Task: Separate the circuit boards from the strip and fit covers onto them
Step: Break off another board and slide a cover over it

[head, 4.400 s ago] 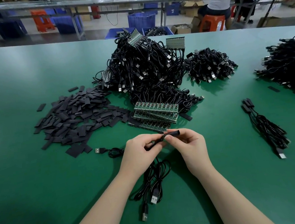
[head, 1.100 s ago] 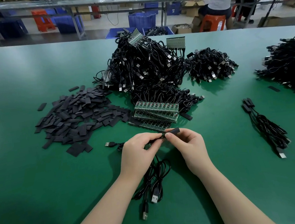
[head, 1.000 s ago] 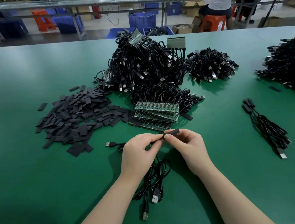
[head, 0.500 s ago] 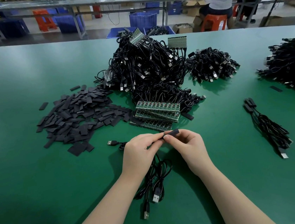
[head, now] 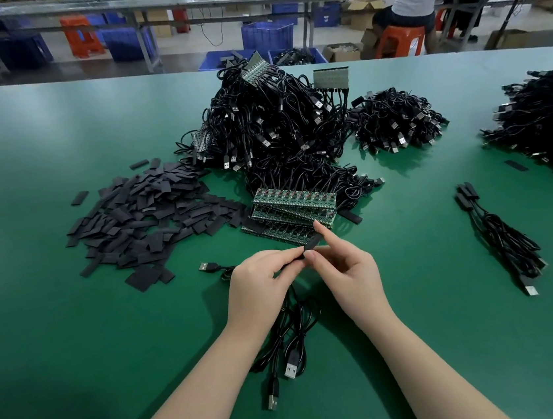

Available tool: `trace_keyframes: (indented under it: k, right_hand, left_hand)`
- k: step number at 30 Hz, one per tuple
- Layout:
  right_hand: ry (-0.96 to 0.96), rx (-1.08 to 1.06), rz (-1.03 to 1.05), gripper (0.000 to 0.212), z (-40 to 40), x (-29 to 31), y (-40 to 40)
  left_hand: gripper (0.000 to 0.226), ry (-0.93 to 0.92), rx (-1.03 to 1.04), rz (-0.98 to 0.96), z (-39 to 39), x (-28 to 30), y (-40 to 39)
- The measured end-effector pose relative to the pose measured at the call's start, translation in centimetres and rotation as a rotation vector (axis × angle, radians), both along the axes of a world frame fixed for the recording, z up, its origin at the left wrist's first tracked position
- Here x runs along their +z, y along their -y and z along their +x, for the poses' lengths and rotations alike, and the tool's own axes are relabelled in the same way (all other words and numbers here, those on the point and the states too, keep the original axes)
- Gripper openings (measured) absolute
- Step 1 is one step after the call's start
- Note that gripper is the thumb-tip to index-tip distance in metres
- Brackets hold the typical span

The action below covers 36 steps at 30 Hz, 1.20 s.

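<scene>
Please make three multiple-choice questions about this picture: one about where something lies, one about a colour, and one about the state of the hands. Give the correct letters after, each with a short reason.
1. Where does the pile of loose black covers lie, seen from the stacked circuit board strips?
A. to their left
B. to their right
C. on top of them

2. What colour is the table surface?
A. white
B. green
C. grey

3. What are the two hands doing?
A. both rest flat on the table
B. one is out of view
C. both pinch one small black cover between them

Answers:
1. A, the covers spread over the table left of the strips.
2. B, the whole work surface is green.
3. C, the left hand and the right hand meet on the black cover, with a cable hanging below them.
</scene>
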State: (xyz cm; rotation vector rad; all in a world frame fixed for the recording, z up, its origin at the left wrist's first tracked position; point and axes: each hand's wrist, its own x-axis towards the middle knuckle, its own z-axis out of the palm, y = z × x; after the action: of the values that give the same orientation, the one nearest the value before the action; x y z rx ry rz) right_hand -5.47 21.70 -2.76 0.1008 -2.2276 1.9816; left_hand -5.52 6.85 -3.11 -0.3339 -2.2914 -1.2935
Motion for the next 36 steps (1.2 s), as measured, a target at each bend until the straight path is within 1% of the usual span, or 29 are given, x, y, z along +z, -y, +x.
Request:
trace_keyframes:
  k: [3,6,7,8,9,10,13,15,16,18,20,22,26,28,30,32,33,34,36]
  right_hand:
    - [0.005,0.016,0.014,0.047,0.0,0.0,-0.2]
    - [0.018,0.017,0.008,0.052,0.2,-0.1,0.1]
    - [0.030,0.031,0.020,0.050,0.3,-0.1,0.4]
    - [0.030,0.043,0.056,0.038,0.3,-0.1,0.6]
    - [0.021,0.057,0.089,0.020,0.3,0.0,0.7]
    - [0.008,0.067,0.119,0.015,0.2,0.0,0.7]
    - [-0.023,0.060,0.112,0.029,0.0,0.0,0.5]
    - [-0.019,0.027,0.089,0.028,-0.1,0.0,0.3]
    - [-0.008,0.004,0.043,0.024,0.0,0.1,0.2]
    - [0.034,-0.040,-0.128,0.016,-0.2,0.2,-0.1]
    - [0.094,-0.086,-0.293,0.014,-0.4,0.5,-0.5]
    - [0.126,-0.091,-0.329,0.014,-0.5,0.4,-0.7]
    - [0.080,-0.070,-0.082,0.012,-0.4,-0.2,-0.2]
    - [0.069,-0.061,-0.012,0.012,-0.4,-0.4,-0.1]
    - [0.068,-0.055,0.061,0.021,-0.4,-0.5,-0.2]
    - [0.067,-0.059,0.128,0.028,-0.2,-0.1,0.0]
    - [0.058,-0.063,0.115,0.028,0.0,0.3,0.1]
    - [0.044,-0.080,0.052,0.025,0.2,0.9,0.2]
    - [-0.004,-0.144,-0.153,0.019,0.3,2.7,-0.1]
  left_hand:
    - [0.020,0.002,-0.005,-0.008,-0.1,-0.1,0.1]
    - [0.022,0.007,0.011,-0.005,-0.2,-0.2,0.1]
    - [0.023,0.001,0.015,-0.019,-0.2,-0.3,0.0]
    - [0.026,-0.007,0.016,-0.036,-0.2,-0.3,0.0]
    - [0.028,-0.009,0.015,-0.046,-0.1,-0.3,-0.1]
    - [0.030,0.002,0.010,-0.046,-0.1,-0.2,-0.1]
    - [0.040,0.058,-0.011,-0.048,0.0,0.1,-0.1]
    - [0.047,0.088,-0.027,-0.051,0.0,0.1,-0.1]
    - [0.048,0.114,-0.026,-0.053,-0.1,0.0,-0.1]
    - [0.046,0.152,-0.013,-0.083,-0.3,0.0,0.0]
    - [0.028,0.126,0.002,-0.122,-0.5,0.0,-0.1]
    - [0.013,0.086,0.002,-0.136,-0.5,0.1,-0.1]
    - [0.011,0.074,-0.020,-0.191,-0.7,-0.2,0.0]
    - [0.012,0.089,-0.016,-0.160,-0.8,-0.2,0.1]
    - [0.012,0.090,-0.009,-0.119,-0.8,-0.2,0.1]
    - [0.014,0.044,0.015,-0.087,-0.7,-0.1,0.0]
    - [0.017,0.012,0.036,-0.066,-0.5,0.0,0.0]
    - [0.021,-0.012,0.059,-0.040,-0.4,0.1,0.1]
    - [0.028,-0.031,0.108,0.017,-0.3,0.2,0.3]
